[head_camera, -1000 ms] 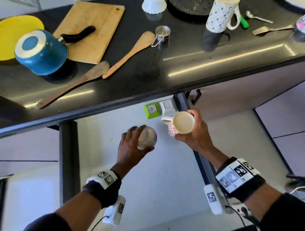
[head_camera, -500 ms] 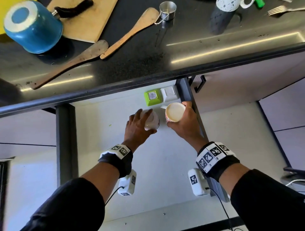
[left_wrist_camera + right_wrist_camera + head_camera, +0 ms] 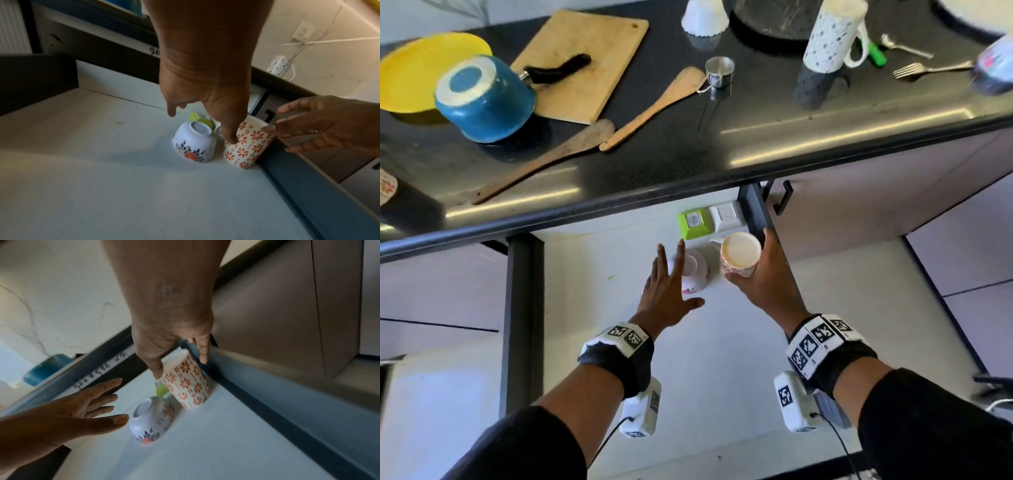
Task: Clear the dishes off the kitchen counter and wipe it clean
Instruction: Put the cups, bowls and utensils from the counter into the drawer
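A small floral cup (image 3: 697, 274) (image 3: 194, 142) (image 3: 152, 418) stands upside down on the white floor of an open drawer (image 3: 688, 359). My left hand (image 3: 667, 284) (image 3: 68, 415) hovers over it with straight, spread fingers and holds nothing. Just right of it, an orange-flowered mug (image 3: 739, 253) (image 3: 246, 146) (image 3: 187, 382) stands upright against the drawer's right wall. My right hand (image 3: 763, 274) (image 3: 320, 125) holds the mug between thumb and fingers.
A green box (image 3: 693, 222) and a white box (image 3: 726, 216) lie behind the cups. The black counter (image 3: 808, 137) above carries a blue pot (image 3: 482, 99), yellow plate (image 3: 410, 68), cutting board (image 3: 585, 61), two wooden spatulas (image 3: 544, 164), steel cup (image 3: 719, 72), tall mug (image 3: 828, 37) and forks (image 3: 928, 70).
My left hand let go of the floral cup and straightened its fingers; the cup now rests on the drawer floor. The flowered mug went down beside the drawer's right wall.
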Action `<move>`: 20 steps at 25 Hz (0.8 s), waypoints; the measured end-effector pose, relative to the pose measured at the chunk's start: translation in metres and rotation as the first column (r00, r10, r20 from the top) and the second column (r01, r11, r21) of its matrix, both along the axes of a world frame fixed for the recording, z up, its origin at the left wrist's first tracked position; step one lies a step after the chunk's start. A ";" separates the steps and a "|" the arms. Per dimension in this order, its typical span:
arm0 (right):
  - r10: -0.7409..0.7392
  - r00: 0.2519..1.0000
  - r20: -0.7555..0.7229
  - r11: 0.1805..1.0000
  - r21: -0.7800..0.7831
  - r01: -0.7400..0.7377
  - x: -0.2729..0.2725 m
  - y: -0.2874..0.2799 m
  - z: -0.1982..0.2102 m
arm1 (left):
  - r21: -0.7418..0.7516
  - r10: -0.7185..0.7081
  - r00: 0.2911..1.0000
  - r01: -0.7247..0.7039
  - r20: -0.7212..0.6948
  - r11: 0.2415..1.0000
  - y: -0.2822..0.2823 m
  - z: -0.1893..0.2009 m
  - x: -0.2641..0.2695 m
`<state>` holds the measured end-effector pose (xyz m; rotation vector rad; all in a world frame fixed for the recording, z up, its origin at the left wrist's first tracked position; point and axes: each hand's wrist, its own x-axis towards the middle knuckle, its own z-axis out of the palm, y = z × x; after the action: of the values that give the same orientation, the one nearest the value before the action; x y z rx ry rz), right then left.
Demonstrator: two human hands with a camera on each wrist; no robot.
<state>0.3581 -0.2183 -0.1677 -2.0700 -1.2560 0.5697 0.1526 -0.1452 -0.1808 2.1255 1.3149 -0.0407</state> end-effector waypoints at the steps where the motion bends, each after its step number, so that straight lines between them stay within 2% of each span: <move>1: 0.014 1.000 0.009 1.000 -0.004 -0.014 0.002 -0.005 0.013 | 0.009 0.023 1.000 -0.023 0.013 1.000 -0.006 0.014 -0.001; 3: 0.064 0.997 0.045 0.998 0.022 -0.065 0.009 -0.015 0.047 | 0.083 0.015 0.997 -0.021 0.080 0.996 -0.017 0.050 -0.002; 5: 0.107 0.990 0.093 0.992 0.061 -0.113 0.025 -0.031 0.081 | 0.252 -0.065 0.980 0.016 0.186 0.968 -0.029 0.090 0.004; 10: 0.183 0.967 0.176 0.968 0.139 -0.209 0.078 -0.040 0.122 | 0.476 -0.133 0.950 -0.019 0.283 0.879 -0.043 0.135 0.031; 12: 0.161 0.977 0.138 0.961 0.202 -0.187 0.118 -0.043 0.134 | 0.532 -0.136 0.935 -0.064 0.328 0.845 -0.047 0.153 0.061; 16: 0.050 0.997 0.059 0.939 0.338 -0.067 0.236 -0.044 0.131 | 0.486 0.010 0.874 -0.280 0.487 0.828 -0.054 0.176 0.153; 18: 0.080 0.995 0.058 0.929 0.357 -0.096 0.278 -0.051 0.129 | 0.434 0.073 0.832 -0.358 0.549 0.827 -0.058 0.172 0.194; 20: 0.099 0.993 0.067 0.921 0.370 -0.117 0.322 -0.067 0.123 | 0.307 0.168 0.783 -0.418 0.599 0.855 -0.064 0.164 0.244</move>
<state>0.6804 -0.2856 -0.0449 -1.7120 -1.3920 0.2995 0.3964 -0.2093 -0.0170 1.9889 1.3530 1.0206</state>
